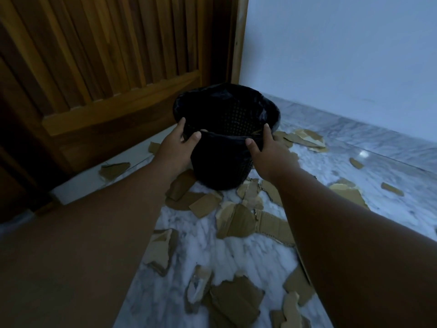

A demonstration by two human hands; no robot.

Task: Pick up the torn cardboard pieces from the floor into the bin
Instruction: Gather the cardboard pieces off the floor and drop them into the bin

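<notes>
The person's left hand (pixel 176 144) and right hand (pixel 267 150) both reach forward and grip the near rim of a black perforated plastic bin (pixel 222 166), one hand on each side of it. Each thumb lies along the near edge of the rim, pointing inward toward the other, while the remaining fingers curl round the rim's outer sides, so both hands are closed on the bin and hold nothing else. A black liner bag (pixel 227 93) is folded over the rim and shows crumpled at the far side of the opening. The bin stands near the corner where a slatted wooden door (pixel 106 55) meets a pale wall (pixel 343 55); whether its base rests on the floor or is raised just clear of it cannot be told. Torn cardboard pieces (pixel 236 221) lie scattered over the white marble floor (pixel 208 245): several crowd right against the foot of the bin, more lie beside it toward the wall on the right, a few sit by the door's threshold on the left, and larger scraps spread between the person's forearms in the foreground.
</notes>
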